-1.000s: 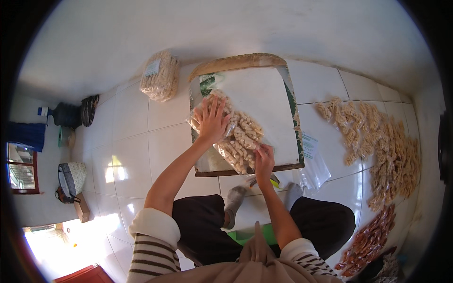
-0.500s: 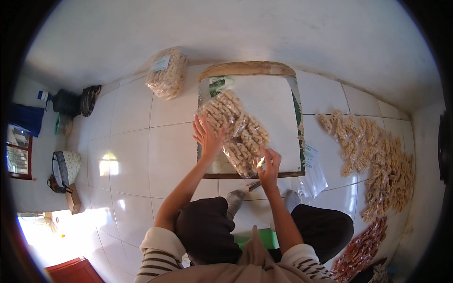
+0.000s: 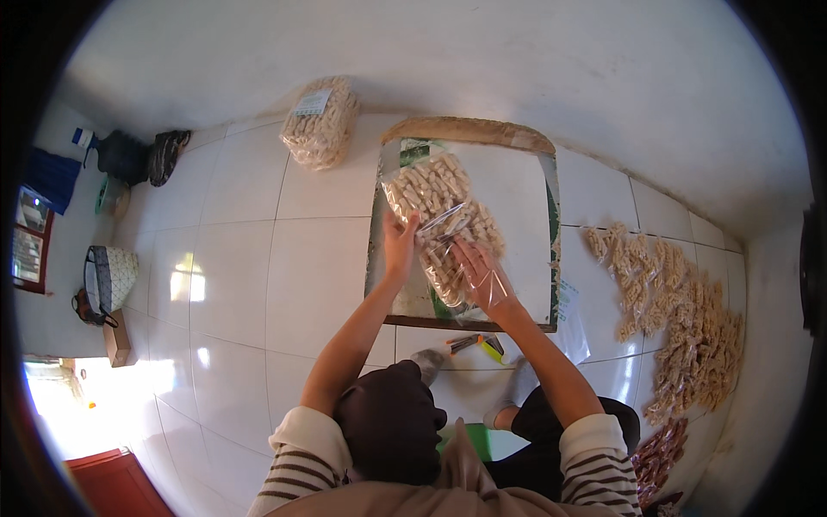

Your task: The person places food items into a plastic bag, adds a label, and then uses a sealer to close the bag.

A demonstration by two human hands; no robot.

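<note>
Hands both at the bag: our left hand (image 3: 399, 246) sits along its left edge, thumb side against the plastic, and we can't tell whether it pinches the film. Our right hand (image 3: 480, 274) lies with fingers extended over the lower right part, clear film across its back; whether it's inside the bag's mouth, we can't tell. The clear bag of pale knobbly pieces (image 3: 442, 226) lies just ahead of us, its long axis slanting from far left to near right, so the right hand is nearer the close end. Under it, a low white tabletop (image 3: 523, 211) with a worn rim.

Beyond, on white floor tiles (image 3: 233, 280): a packed bag (image 3: 320, 121) far left by the wall (image 3: 448, 60), a yellow-green-handled tool (image 3: 492, 348) near our feet, flat clear bags (image 3: 572, 323) just right, pale bundles (image 3: 689, 323) farther right, reddish packs (image 3: 662, 457) below those.
</note>
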